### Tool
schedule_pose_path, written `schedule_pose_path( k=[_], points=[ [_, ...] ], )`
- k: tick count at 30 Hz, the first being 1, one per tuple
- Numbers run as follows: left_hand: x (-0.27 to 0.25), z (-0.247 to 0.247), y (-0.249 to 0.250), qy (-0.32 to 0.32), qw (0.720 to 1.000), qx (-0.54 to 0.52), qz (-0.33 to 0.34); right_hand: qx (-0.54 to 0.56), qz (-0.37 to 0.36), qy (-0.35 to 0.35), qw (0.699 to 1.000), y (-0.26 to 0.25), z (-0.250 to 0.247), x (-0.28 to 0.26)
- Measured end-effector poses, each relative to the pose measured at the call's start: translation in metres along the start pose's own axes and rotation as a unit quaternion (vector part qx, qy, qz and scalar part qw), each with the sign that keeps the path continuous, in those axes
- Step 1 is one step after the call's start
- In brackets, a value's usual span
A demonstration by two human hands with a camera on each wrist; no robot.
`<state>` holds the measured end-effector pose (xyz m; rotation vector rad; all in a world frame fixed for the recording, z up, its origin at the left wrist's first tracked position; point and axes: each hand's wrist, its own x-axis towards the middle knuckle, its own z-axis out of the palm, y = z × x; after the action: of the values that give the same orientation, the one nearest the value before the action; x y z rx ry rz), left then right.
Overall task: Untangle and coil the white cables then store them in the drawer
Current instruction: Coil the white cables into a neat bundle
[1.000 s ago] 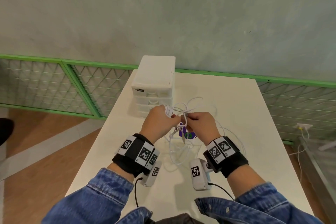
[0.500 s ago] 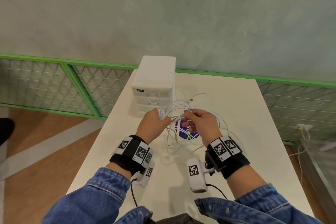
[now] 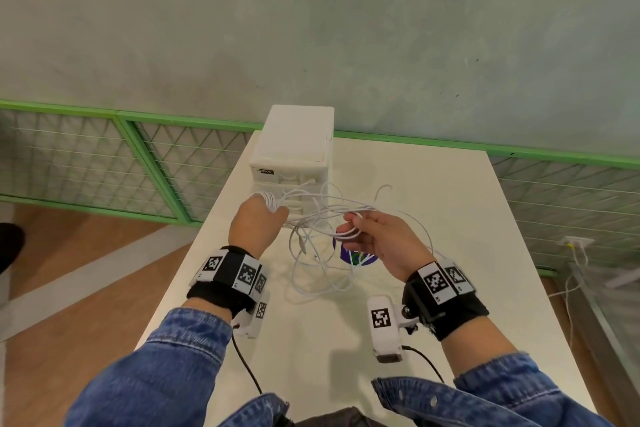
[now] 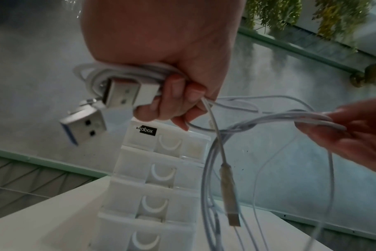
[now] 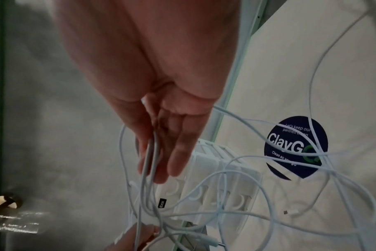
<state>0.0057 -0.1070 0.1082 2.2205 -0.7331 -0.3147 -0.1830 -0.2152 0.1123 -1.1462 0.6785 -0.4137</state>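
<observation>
My left hand [image 3: 273,213] grips a small coil of white cable [image 3: 268,199] just in front of the drawer unit [image 3: 294,149]. In the left wrist view that coil [image 4: 118,74] sits in my fist [image 4: 172,101] with a USB plug [image 4: 122,93] clamped in it, and a second USB plug [image 4: 84,125] hangs loose. My right hand [image 3: 349,230] pinches several strands between thumb and fingers [image 5: 159,152]. Strands run nearly taut between the hands. The rest of the tangle [image 3: 318,267] droops onto the table [image 3: 433,218], and a small connector [image 4: 231,208] dangles.
The white drawer unit [image 4: 157,186] stands at the table's back left with all its drawers closed. A round dark sticker [image 5: 296,147] lies on the table under the cables. A green mesh railing [image 3: 86,163] and a grey wall lie behind. The table's left edge [image 3: 194,253] is close to my left hand.
My hands have drawn apart, the left going left and up, the right going right. The strands between them have stretched out and the tangle has spread wider.
</observation>
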Motion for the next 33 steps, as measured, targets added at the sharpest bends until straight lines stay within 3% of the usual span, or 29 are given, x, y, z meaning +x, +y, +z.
schedule_pose_path(
  k=[7, 13, 15, 18, 26, 29, 31, 33],
  points=[
    [-0.007, 0.007, -0.002, -0.007, 1.0, 0.006, 0.0, 0.072, -0.047, 0.024, 0.996, 0.002, -0.001, 0.001],
    [-0.002, 0.0, 0.002, 0.002, 0.999, 0.032, 0.02, -0.155, -0.028, 0.1, 0.982, 0.002, -0.012, -0.003],
    [-0.002, -0.002, 0.003, 0.004, 0.999, 0.039, 0.018, -0.247, -0.056, 0.104, 0.962, 0.002, -0.019, -0.002],
    [-0.005, -0.005, 0.008, 0.012, 0.998, 0.048, 0.024, -0.402, -0.088, 0.13, 0.902, 0.001, -0.027, 0.002],
    [-0.011, -0.005, 0.02, -0.018, 1.0, -0.013, 0.01, -0.456, -0.111, 0.192, 0.862, 0.005, -0.028, 0.004],
    [-0.015, 0.0, 0.025, -0.026, 0.999, -0.031, 0.001, -0.523, -0.085, 0.236, 0.815, 0.002, -0.025, 0.007],
    [-0.016, 0.002, 0.026, -0.025, 0.999, -0.037, -0.004, -0.556, -0.132, 0.297, 0.765, -0.001, -0.023, 0.005],
    [-0.016, 0.003, 0.027, -0.026, 0.999, -0.042, -0.001, -0.55, -0.244, 0.308, 0.737, -0.003, -0.019, 0.005]
  ],
)
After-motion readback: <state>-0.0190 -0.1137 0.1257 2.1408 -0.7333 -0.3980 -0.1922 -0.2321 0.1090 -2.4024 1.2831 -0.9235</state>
